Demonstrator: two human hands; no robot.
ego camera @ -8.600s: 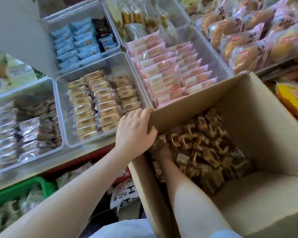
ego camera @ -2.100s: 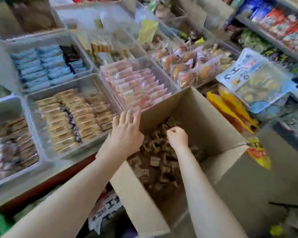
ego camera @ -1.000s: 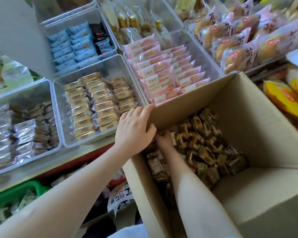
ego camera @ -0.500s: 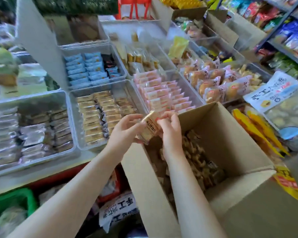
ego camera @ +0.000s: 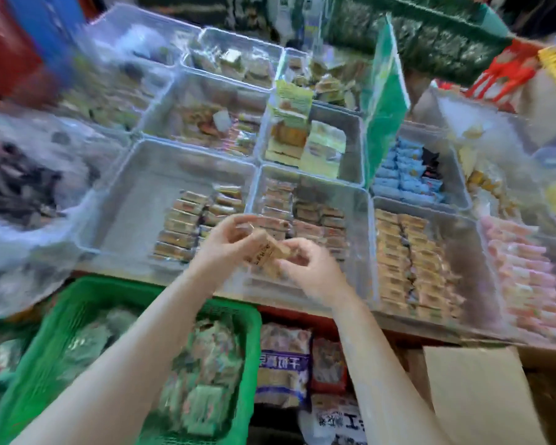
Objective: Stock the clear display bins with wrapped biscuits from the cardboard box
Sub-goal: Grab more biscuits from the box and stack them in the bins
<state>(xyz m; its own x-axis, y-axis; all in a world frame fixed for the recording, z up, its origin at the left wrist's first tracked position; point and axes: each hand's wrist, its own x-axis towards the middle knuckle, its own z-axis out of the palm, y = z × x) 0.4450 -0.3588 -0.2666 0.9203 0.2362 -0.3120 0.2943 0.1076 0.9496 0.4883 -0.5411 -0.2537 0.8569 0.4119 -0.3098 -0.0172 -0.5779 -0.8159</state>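
Nearest to us, below the grip and to its left, sits a green basket (ego camera: 61,319) of blurred green packets, and below the grip to the right a flap of the cardboard box (ego camera: 482,396) shows at the lower edge. At the grip itself we hold a small stack of wrapped biscuits (ego camera: 265,253) between both hands: our left hand (ego camera: 220,250) curls its fingers and thumb round the stack's left end, and our right hand (ego camera: 313,268) pinches the right end with bent fingers, so both are closed on the stack. The stack hangs over the front edge of the clear display bins. Just beyond the grip and slightly left lies a half-filled bin (ego camera: 132,187) with brown packets lined along its right side; directly beyond, another bin (ego camera: 360,200) holds darker packets, though motion blur hides their detail. To the right of the grip a bin of tan biscuits (ego camera: 408,252) runs in two rows. Farther beyond that are blue packets (ego camera: 405,175).
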